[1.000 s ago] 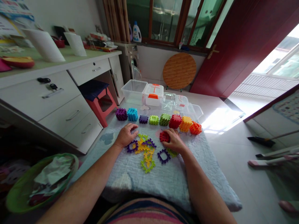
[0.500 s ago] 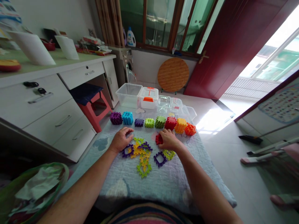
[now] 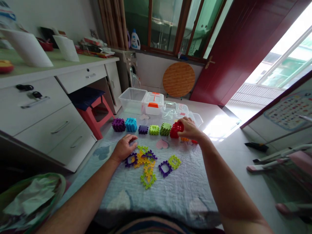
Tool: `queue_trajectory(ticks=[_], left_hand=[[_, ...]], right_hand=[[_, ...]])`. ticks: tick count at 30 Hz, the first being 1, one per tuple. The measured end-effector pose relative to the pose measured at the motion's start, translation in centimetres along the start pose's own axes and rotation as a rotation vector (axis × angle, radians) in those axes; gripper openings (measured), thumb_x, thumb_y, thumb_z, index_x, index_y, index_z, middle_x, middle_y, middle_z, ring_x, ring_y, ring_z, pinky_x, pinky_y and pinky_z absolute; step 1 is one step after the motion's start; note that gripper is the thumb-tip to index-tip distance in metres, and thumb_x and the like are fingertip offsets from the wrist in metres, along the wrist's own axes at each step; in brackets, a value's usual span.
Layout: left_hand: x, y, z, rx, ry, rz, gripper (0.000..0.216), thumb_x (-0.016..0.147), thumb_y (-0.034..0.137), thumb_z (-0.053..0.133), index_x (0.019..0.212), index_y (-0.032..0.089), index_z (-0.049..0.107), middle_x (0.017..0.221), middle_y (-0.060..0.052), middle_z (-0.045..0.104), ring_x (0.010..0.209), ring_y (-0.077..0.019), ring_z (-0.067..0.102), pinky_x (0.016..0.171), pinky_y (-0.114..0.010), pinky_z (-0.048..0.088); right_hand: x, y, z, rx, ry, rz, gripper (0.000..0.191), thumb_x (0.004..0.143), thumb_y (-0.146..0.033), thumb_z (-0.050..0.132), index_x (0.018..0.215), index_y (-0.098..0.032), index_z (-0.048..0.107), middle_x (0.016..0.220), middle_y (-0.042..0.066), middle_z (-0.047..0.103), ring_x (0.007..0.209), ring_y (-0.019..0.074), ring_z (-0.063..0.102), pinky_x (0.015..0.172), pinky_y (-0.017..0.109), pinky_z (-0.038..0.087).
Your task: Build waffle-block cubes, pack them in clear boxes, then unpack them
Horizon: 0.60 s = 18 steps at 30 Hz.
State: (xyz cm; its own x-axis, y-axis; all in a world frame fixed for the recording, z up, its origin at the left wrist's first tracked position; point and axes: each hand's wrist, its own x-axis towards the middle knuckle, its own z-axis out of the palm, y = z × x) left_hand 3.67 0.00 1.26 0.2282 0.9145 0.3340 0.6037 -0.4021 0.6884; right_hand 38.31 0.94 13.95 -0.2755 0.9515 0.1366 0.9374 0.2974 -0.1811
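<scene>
I sit at a pale blue quilt point(image 3: 170, 195) spread on the floor. Along its far edge runs a row of plastic block cubes: purple point(image 3: 118, 124), blue point(image 3: 131, 124), a flat dark purple one point(image 3: 143, 129), light green point(image 3: 154, 130), green point(image 3: 165, 129) and red point(image 3: 175, 130). My right hand point(image 3: 190, 129) is closed on the red block at the row, and hides most of the yellow and orange cubes behind it. My left hand point(image 3: 125, 146) rests palm down, fingers loosely curled, beside loose flat pieces: a purple frame point(image 3: 165, 168), a green frame point(image 3: 174, 161), yellow ones point(image 3: 143, 159).
Clear plastic tubs point(image 3: 133, 97) and a white box with an orange latch point(image 3: 153, 103) stand beyond the quilt. A white drawer unit point(image 3: 48, 120) and a red stool point(image 3: 94, 112) are on the left, a green basket point(image 3: 29, 201) near left, a broom point(image 3: 255, 145) on the right floor.
My right hand lifted a red piece from the quilt's middle and carried it away to the red cube in the row. The left hand stayed put. The camera tilted slightly.
</scene>
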Motion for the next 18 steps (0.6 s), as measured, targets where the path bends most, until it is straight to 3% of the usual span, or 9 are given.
queue_trajectory(ticks=[3, 8, 18], left_hand=[[0.0, 0.1, -0.1, 0.002, -0.009, -0.008, 0.024, 0.079, 0.034, 0.058, 0.096, 0.018, 0.064, 0.095, -0.006, 0.065, 0.088, -0.0209, 0.066, 0.085, -0.034, 0.054], [0.0, 0.2, -0.2, -0.017, -0.022, -0.013, 0.024, 0.08, 0.034, 0.057, 0.097, 0.018, 0.063, 0.095, -0.006, 0.064, 0.088, -0.0205, 0.066, 0.085, -0.034, 0.055], [0.0, 0.1, -0.2, -0.022, -0.016, -0.004, 0.022, 0.079, 0.033, 0.059, 0.096, 0.019, 0.065, 0.095, -0.005, 0.065, 0.088, -0.0205, 0.066, 0.084, -0.033, 0.055]], right_hand=[[2.2, 1.8, -0.5, -0.033, -0.079, 0.032, 0.04, 0.065, -0.031, 0.067, 0.102, -0.019, 0.059, 0.111, 0.012, 0.055, 0.104, 0.0302, 0.047, 0.09, 0.042, 0.039], [3.6, 2.5, 0.2, -0.064, -0.182, 0.041, 0.04, 0.066, -0.032, 0.065, 0.103, -0.019, 0.06, 0.111, 0.012, 0.056, 0.105, 0.0298, 0.047, 0.087, 0.039, 0.04], [3.5, 3.1, 1.1, -0.104, -0.192, 0.031, 0.046, 0.067, -0.034, 0.069, 0.11, -0.023, 0.06, 0.112, 0.01, 0.057, 0.102, 0.0295, 0.048, 0.084, 0.04, 0.039]])
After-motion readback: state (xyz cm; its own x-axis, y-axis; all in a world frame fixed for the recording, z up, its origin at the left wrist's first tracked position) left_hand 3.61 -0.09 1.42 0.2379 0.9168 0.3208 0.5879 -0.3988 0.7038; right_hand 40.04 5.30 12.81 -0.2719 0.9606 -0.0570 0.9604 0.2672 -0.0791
